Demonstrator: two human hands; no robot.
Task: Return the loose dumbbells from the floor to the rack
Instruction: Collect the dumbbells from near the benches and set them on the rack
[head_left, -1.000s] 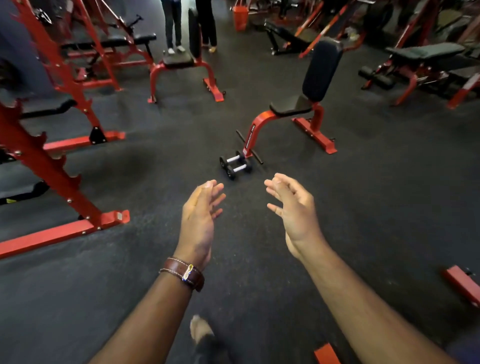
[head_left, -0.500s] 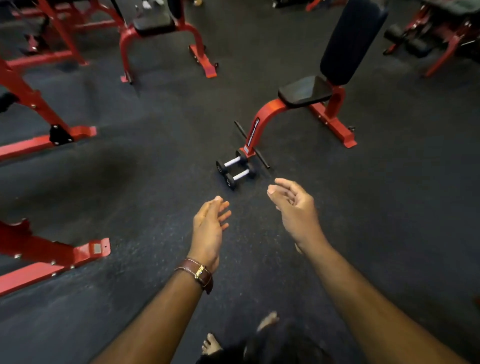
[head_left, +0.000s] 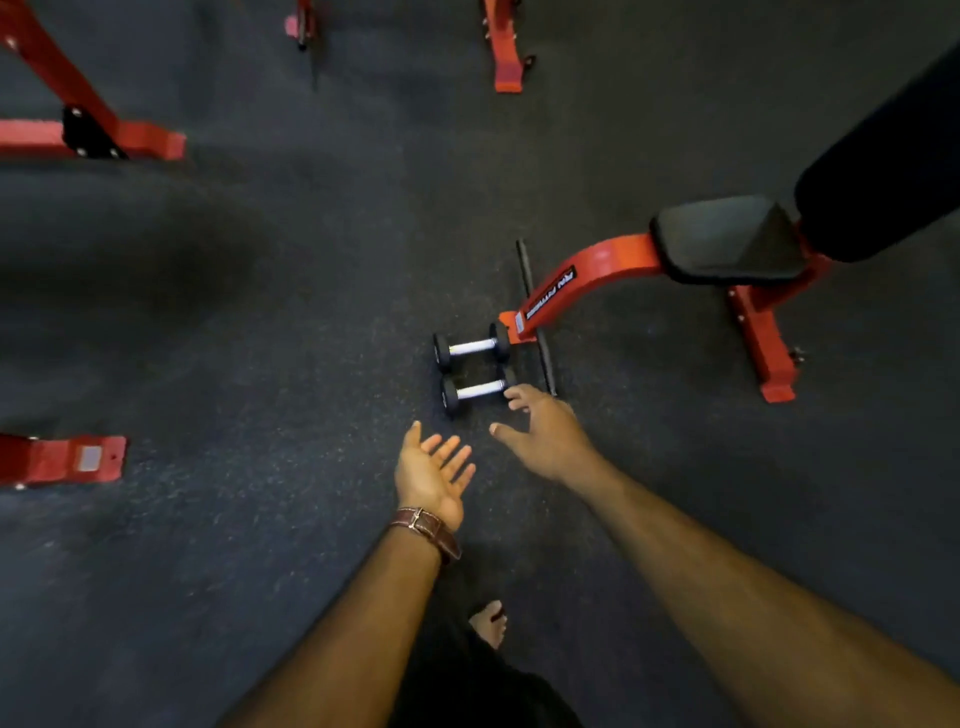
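Two small dumbbells with black heads and chrome handles lie side by side on the dark rubber floor, the far dumbbell (head_left: 471, 347) and the near dumbbell (head_left: 475, 391). Both rest just left of the bench's front foot. My right hand (head_left: 540, 431) reaches toward the near dumbbell with fingers spread, its fingertips at the dumbbell's right head and holding nothing. My left hand (head_left: 432, 470) hovers lower and to the left, palm up and fingers straight, a short way short of the dumbbells. A brown watch strap sits on my left wrist. No dumbbell rack shows.
A red bench (head_left: 613, 270) with black seat and back pad stands at the right, its black crossbar (head_left: 535, 317) on the floor beside the dumbbells. Red frame feet (head_left: 135, 140) (head_left: 62, 460) sit at the left, more red legs (head_left: 506, 57) at the top. My bare foot (head_left: 491, 621) is below.
I have walked up to the dumbbells and tilted my view down. Both hands have stretched forward; the right hand has come to the near dumbbell's right end.
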